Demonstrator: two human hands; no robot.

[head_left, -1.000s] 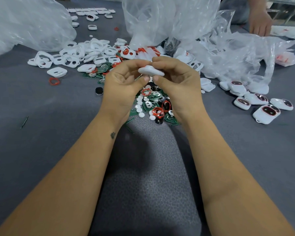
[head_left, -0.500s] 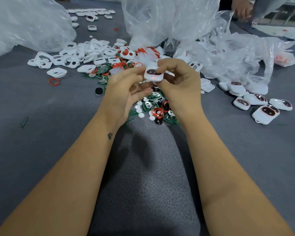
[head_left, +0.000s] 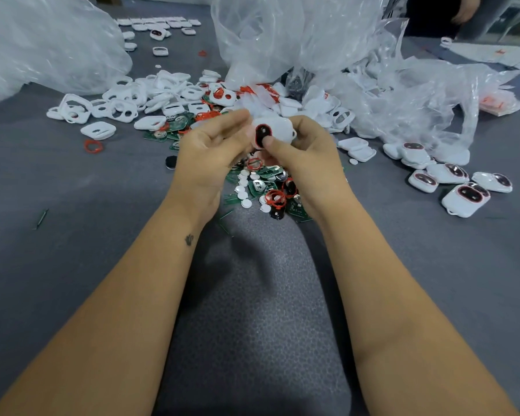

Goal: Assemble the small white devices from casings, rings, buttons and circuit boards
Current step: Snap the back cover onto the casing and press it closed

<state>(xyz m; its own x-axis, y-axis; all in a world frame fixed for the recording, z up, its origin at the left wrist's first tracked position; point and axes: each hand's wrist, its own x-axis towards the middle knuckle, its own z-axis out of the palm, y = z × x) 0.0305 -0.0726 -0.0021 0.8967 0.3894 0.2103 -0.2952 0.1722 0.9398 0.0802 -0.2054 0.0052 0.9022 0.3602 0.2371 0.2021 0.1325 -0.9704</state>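
White device (head_left: 272,132) now turned face-up toward the camera, red-ringed dark window showing; a second ago only its plain white back showed. Right hand (head_left: 305,154) fingers grasp it, thumb pressing the window. Left hand (head_left: 210,151) fingers touch its left edge, loosening. Casing likely closed; parts pile (head_left: 264,187) lies below the fingers on the desk (head_left: 72,205).

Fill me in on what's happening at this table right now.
A person is putting together small white devices by hand. Both hands hold one white device above the parts pile: the right hand grips it with the thumb on its dark, red-rimmed window, and the left hand touches its other side. Below lie green circuit boards, red rings and white buttons. Finished devices sit to the right, empty casings to the left.
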